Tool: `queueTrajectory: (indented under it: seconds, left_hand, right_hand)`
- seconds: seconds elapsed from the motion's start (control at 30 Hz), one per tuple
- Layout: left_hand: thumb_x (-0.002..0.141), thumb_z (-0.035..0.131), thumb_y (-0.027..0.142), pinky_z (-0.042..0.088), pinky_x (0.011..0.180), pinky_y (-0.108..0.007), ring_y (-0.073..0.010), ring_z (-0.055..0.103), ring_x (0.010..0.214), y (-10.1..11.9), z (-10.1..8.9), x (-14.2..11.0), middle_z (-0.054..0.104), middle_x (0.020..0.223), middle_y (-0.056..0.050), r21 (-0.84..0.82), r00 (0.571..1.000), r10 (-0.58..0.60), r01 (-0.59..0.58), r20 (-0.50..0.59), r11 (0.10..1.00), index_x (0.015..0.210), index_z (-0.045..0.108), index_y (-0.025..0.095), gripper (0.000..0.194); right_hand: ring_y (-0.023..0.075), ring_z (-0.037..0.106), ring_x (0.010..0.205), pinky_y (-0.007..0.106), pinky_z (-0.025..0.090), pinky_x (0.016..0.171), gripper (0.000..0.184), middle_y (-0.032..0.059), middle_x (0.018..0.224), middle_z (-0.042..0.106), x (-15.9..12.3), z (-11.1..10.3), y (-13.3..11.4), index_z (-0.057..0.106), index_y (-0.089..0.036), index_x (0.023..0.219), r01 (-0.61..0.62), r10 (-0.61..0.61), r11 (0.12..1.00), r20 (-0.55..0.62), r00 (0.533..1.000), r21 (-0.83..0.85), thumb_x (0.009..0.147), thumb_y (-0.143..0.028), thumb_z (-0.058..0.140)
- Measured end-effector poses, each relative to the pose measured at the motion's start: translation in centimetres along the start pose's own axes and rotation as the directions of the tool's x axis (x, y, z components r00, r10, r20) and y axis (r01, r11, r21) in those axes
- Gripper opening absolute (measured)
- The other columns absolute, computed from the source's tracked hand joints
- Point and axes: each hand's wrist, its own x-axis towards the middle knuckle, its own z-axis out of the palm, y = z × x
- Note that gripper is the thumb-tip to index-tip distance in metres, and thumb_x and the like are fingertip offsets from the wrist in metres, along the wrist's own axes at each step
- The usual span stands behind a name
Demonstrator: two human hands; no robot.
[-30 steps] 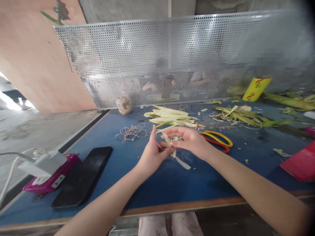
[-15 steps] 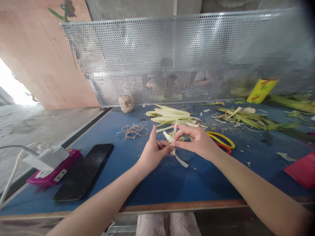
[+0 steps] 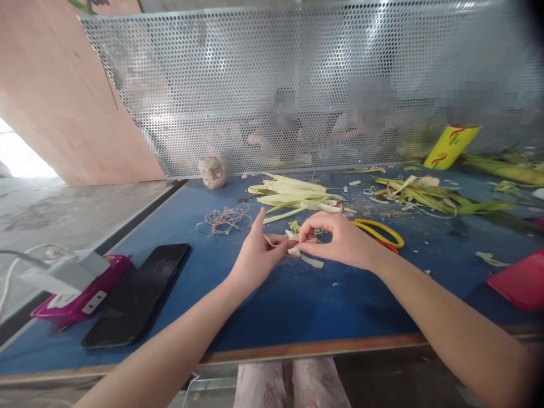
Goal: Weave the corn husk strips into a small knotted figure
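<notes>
My left hand [image 3: 264, 249] pinches a small pale corn husk strip [image 3: 312, 262] between thumb and fingertips, its thumb side raised; a thin thread-like piece runs by its fingers. My right hand [image 3: 334, 241] is closed against the same strip, thumb and forefinger together at its upper part, so the grip itself is partly hidden. One end of the strip hangs out below the fingers. Just beyond the hands lies a pile of pale corn husks [image 3: 293, 190]. Yellow-and-red-handled scissors [image 3: 380, 231] lie partly behind my right wrist.
Left on the blue table are tangled string [image 3: 225, 220], a twine ball [image 3: 211, 172], a black phone [image 3: 136, 294] and a magenta power strip [image 3: 102, 283]. Right are green husks [image 3: 442, 198], a yellow roll [image 3: 453, 147] and a red object [image 3: 521, 280]. A perforated metal screen [image 3: 255, 68] stands behind; people sit beyond.
The right hand lifted a husk strip end upright half a second ago; now its fingers are curled down close to the left fingertips. The left hand keeps its pinch. The view has tilted slightly down.
</notes>
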Motion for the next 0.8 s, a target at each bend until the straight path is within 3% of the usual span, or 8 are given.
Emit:
queueTrajectory:
  seconds: [0.27, 0.47, 0.8]
  left_hand:
    - [0.069, 0.067, 0.021, 0.044, 0.056, -0.024, -0.0126, 0.061, 0.057, -0.09, -0.13, -0.06, 0.067, 0.064, 0.002, 0.076, 1.0, -0.001, -0.001, 0.024, 0.997, 0.141, 0.008, 0.013, 0.094]
    - [0.073, 0.064, 0.023, 0.048, 0.066, -0.029, -0.0132, 0.062, 0.059, -0.01, -0.13, -0.1, 0.068, 0.068, 0.0, 0.189, 0.999, 0.038, -0.044, 0.031, 0.981, 0.141, 0.007, 0.014, 0.089]
    - [0.073, 0.062, 0.025, 0.047, 0.063, -0.027, -0.0127, 0.058, 0.055, -0.08, -0.04, -0.06, 0.066, 0.065, 0.001, 0.217, 0.998, 0.058, -0.061, 0.022, 0.974, 0.141, 0.01, 0.013, 0.086]
  right_hand:
    - [0.0173, 0.054, 0.075, 0.039, 0.03, 0.086, 0.006, -0.0012, 0.062, 0.056, -0.14, 0.33, 0.04, 0.06, -0.021, 0.065, 0.022, -0.048, 0.973, -0.106, 0.993, -0.231, 0.07, -0.024, 0.063]
    - [0.0161, 0.053, 0.072, 0.037, 0.032, 0.081, 0.003, -0.0005, 0.065, 0.057, -0.1, 0.48, 0.17, 0.06, -0.021, 0.067, 0.011, -0.015, 0.984, -0.023, 1.0, -0.177, 0.07, -0.022, 0.061]
    - [0.0162, 0.054, 0.072, 0.04, 0.027, 0.085, 0.006, -0.0016, 0.062, 0.056, 0.03, 0.7, 0.09, 0.058, -0.021, 0.065, -0.002, -0.014, 0.979, -0.076, 0.997, -0.205, 0.071, -0.021, 0.059]
